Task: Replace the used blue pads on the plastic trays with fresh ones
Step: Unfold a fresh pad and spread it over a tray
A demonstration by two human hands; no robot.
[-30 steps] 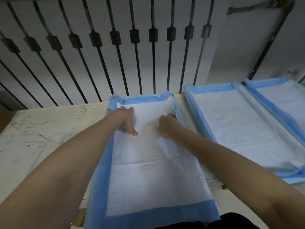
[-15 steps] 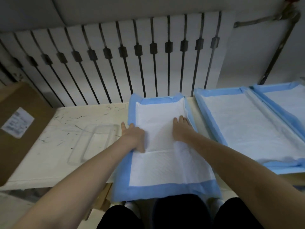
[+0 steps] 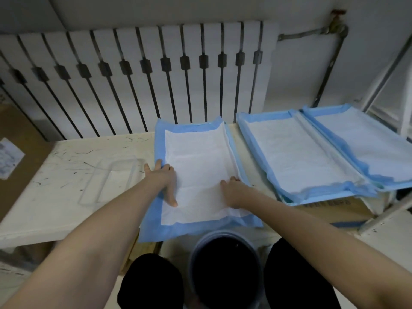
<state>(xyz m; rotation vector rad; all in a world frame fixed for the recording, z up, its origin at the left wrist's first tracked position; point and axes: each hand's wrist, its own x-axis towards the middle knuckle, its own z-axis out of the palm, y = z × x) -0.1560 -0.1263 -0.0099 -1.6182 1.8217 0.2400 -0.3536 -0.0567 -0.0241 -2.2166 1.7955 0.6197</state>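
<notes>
**Seating a fresh pad, both hands smoothing**

Step in hand, as I judge it: fitting the fresh blue pad (image 3: pixel 200 157) into place, white face up and blue border all round. It lies flat on the table (image 3: pixel 55 197) in front of the person. Its far end and right edge turn up as if over a tray wall, but any tray beneath is hidden.

Left hand (image 3: pixel 163 177): arm reaches forward, palm down on the pad's left edge where white meets blue. Fingers are straight and point away, thumb is stretched back toward the body. It presses and grips nothing.

Right hand (image 3: pixel 233 191): arm comes in from the right, hand on the white area just inside the raised right fold. Fingers are bent at the knuckles, tips at the fold. I cannot tell whether they pinch the pad or only push it down.

Two padded trays (image 3: pixel 296 157) (image 3: pixel 365 146) sit side by side to the right and look finished. A bare clear tray (image 3: pixel 111 175) lies on the table left of the pad, just beside the left hand. A dark bin (image 3: pixel 223 264) stands below, between the knees.

Next move, I judge: tuck the borders down, then line the clear tray. The thin pad may wrinkle or slide, so it needs even pressure.
</notes>
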